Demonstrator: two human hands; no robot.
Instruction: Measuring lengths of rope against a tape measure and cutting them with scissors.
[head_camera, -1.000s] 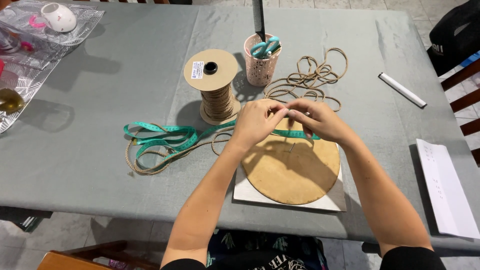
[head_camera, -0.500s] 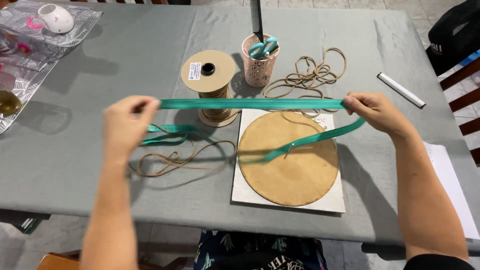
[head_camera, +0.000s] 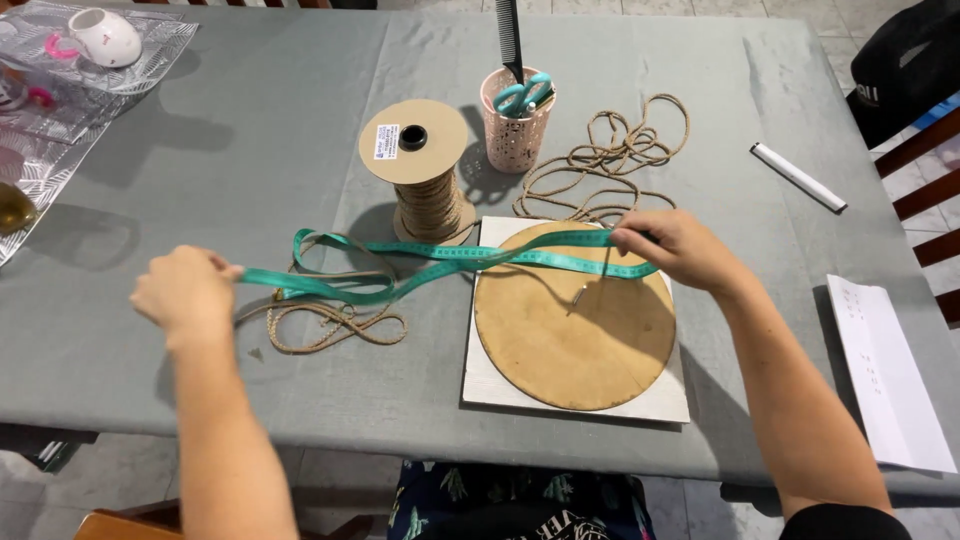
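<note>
Two hands are working apart, w/ a teal measuring tape (head_camera: 440, 262) running between them. The left hand (head_camera: 185, 297) is pinching one end of it over the grey table (head_camera: 250, 180), just beside a loose loop of jute cord (head_camera: 330, 325). The tape is sagging & looping in front of the cord spool (head_camera: 420, 170), then crossing the top of the round wooden disc (head_camera: 573, 318) on its white board (head_camera: 570, 395). The right hand (head_camera: 675, 250) is clamping the other end there, near the pink cup (head_camera: 515, 125) w/ scissors.

left hand (head_camera: 185, 295) apparently fisted, right hand (head_camera: 672, 250) pinching
</note>
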